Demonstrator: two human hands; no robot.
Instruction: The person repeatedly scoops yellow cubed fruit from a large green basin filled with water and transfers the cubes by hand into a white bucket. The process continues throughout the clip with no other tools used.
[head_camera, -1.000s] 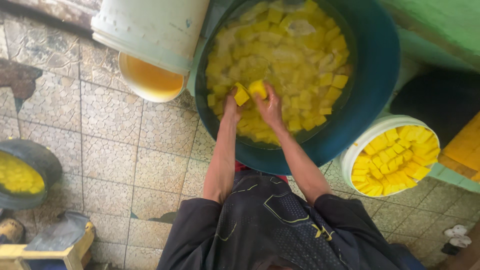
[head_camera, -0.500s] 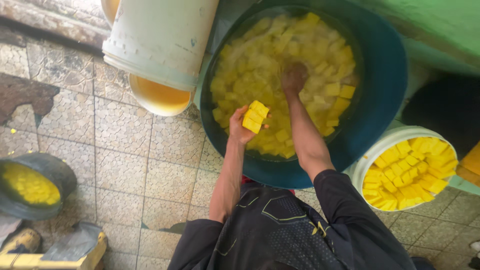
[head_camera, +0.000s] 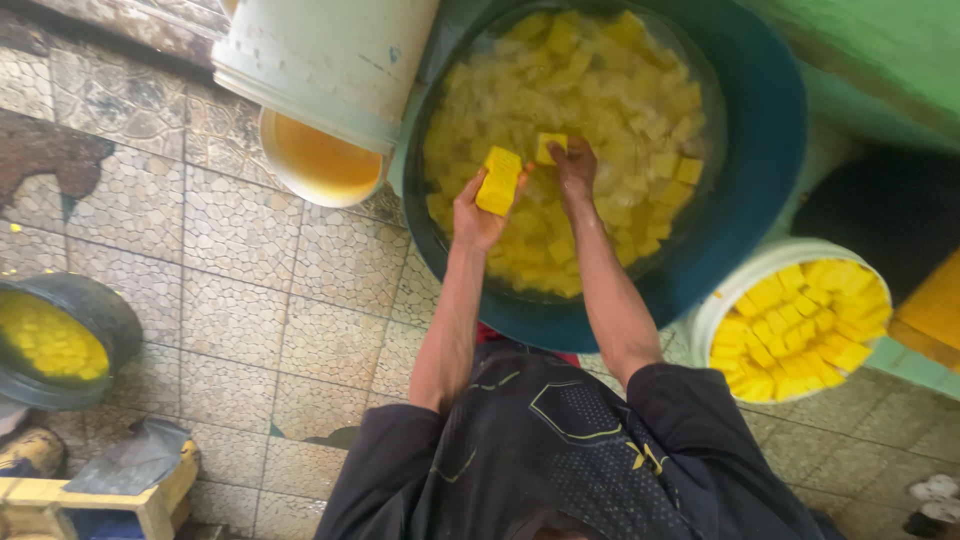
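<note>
A big dark blue tub holds several yellow blocks in yellowish liquid. Over its near side my left hand holds a stack of yellow blocks upright in the palm. Just to the right, my right hand pinches another yellow block above the liquid, close to the stack. Both forearms reach out from dark sleeves at the bottom of the view.
A white bucket packed with yellow blocks stands at the right of the tub. A white bucket lies tilted at top left, over a small bowl of orange liquid. A dark bowl of yellow bits sits on the tiled floor, left.
My right hand has come back from deeper in the tub with a block and now sits next to my left hand, which has lifted its stack a little higher.
</note>
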